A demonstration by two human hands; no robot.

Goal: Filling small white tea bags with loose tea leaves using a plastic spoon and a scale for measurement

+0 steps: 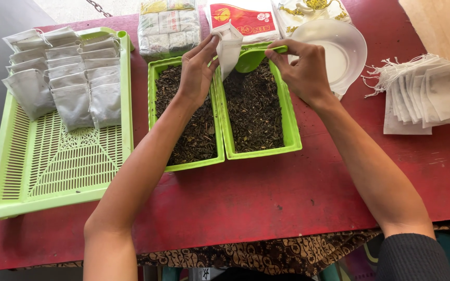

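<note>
Red desk [266, 203] with a big green slotted tray [53, 171] on the left, holding rows of filled tea bags [69, 78]. In the middle sit two green tubs [225, 130] of loose dark tea. Left hand [196, 70] pinches an open paper bag [229, 48] above them; right hand [303, 70] has its fingers closed around a green scoop [251, 57] tipped at the bag's mouth. Empty bags [425, 96] are stacked far right.

Two green trays of loose tea [254, 106], one slatted green tray [63, 166], one scoop [251, 57], one white bowl [347, 47].
</note>
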